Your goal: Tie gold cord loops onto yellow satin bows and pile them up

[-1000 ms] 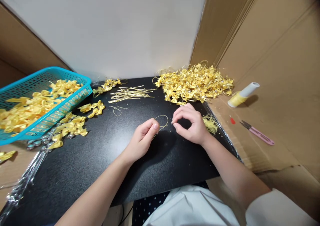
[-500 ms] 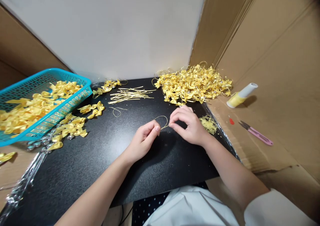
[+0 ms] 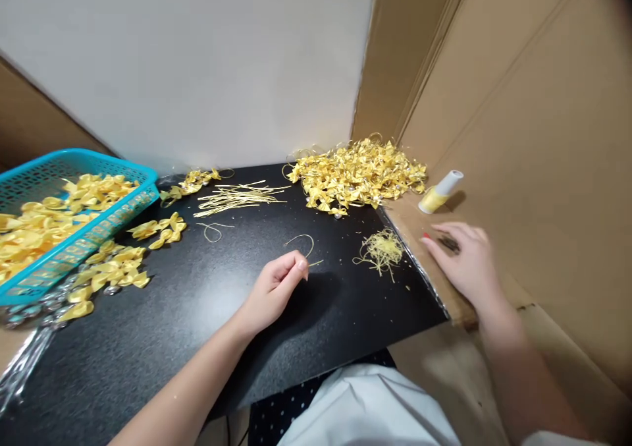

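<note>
My left hand [image 3: 277,286] is closed, its thumb pressed to the curled fingers. A looped gold cord [image 3: 312,243] comes out of that pinch above the black table, with a short end pointing right. Out to the right, my right hand [image 3: 467,265] is over the cardboard, thumb and fingers apart. Between them show the dark blades of the scissors [image 3: 448,242]; the pink handle is hidden under the hand. Just left of it lies a tangle of thin yellow cord scraps [image 3: 384,251].
A blue basket [image 3: 126,199] of yellow ribbon bows stands at left, with loose bows [image 3: 118,268] beside it. Cut gold cords [image 3: 237,197] lie at the back. A heap of bows [image 3: 360,172] sits at back right, near a white-and-yellow spool [image 3: 441,192].
My right hand has let go of the cord and moved right, over the scissors. My left hand keeps its hold on the cord. The view has turned slightly right.
</note>
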`<action>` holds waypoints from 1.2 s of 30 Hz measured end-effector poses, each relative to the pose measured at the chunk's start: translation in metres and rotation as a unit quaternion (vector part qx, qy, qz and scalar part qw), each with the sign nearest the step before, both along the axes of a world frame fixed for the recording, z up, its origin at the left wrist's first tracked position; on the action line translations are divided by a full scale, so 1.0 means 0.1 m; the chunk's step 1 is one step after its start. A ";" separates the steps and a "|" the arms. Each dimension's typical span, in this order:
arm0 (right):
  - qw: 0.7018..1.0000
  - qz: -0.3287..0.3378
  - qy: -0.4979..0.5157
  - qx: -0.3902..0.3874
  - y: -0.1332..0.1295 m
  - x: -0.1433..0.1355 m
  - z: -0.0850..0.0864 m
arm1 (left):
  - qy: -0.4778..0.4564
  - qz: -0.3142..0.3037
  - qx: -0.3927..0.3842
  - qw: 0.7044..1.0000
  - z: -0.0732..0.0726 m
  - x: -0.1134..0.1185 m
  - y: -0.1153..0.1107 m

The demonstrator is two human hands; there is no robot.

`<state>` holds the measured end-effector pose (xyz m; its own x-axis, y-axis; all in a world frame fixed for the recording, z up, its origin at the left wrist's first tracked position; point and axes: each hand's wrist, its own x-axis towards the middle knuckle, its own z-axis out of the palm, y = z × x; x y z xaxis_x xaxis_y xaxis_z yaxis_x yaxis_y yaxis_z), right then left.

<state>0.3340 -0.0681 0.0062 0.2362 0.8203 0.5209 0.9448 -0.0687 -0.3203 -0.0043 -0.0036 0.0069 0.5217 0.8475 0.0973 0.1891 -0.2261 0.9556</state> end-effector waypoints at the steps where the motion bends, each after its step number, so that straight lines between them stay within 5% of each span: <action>1: 0.998 -0.044 -0.030 -0.026 -0.12 0.18 -0.10 | 0.009 -0.012 -0.005 1.000 0.00 0.04 -0.02; 4: 0.990 -0.104 -0.069 -0.073 -0.38 0.53 -0.32 | 0.043 -0.055 -0.020 0.997 -0.01 0.16 -0.10; 7: 0.990 -0.094 -0.055 -0.087 -0.44 0.62 -0.40 | 0.066 -0.087 -0.042 0.993 -0.01 0.29 -0.16; 14: 0.988 -0.098 -0.027 -0.115 -0.37 0.63 -0.37 | 0.045 -0.099 -0.083 0.991 0.01 0.67 -0.19; 19: 0.977 -0.075 0.164 -0.112 -0.43 0.55 -0.28 | 0.032 -0.105 -0.073 0.991 0.00 0.93 -0.13; 22: 0.930 -0.013 0.337 -0.145 -0.49 0.25 -0.19 | 0.034 -0.103 -0.058 0.992 -0.02 1.05 -0.11; 25: 0.847 0.086 0.484 -0.202 -0.55 -0.13 -0.16 | 0.047 -0.104 -0.043 0.993 -0.02 1.14 -0.11; 29: 0.757 0.123 0.599 -0.231 -0.56 -0.39 -0.16 | 0.065 -0.112 -0.030 0.991 -0.02 1.22 -0.10; 36: 0.702 0.135 0.665 -0.215 -0.48 -0.43 -0.14 | 0.081 -0.128 -0.018 0.988 -0.05 1.26 -0.09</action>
